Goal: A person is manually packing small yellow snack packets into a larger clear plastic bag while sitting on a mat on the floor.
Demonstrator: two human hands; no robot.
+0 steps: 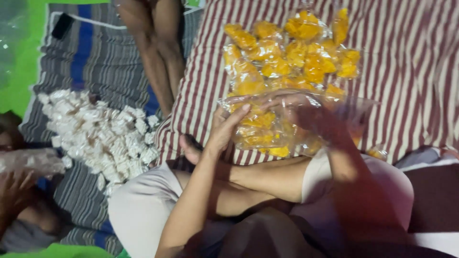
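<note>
A clear plastic bag point(267, 129) partly filled with small orange-yellow snack packets is held in front of me over my crossed legs. My left hand point(224, 129) grips the bag's left edge. My right hand point(306, 112) is inside the bag's mouth, seen blurred through the plastic, and I cannot tell whether it holds a packet. Just beyond lies a heap of the same orange packets point(291, 48) on a red-and-white striped cloth point(411, 71).
A pile of small white wrapped pieces point(103, 131) lies on a grey-and-blue striped mat point(95, 52) to my left. Another person's legs point(160, 52) cross the mat at the top. Another person's hand point(19, 181) holds a bag of white pieces at far left.
</note>
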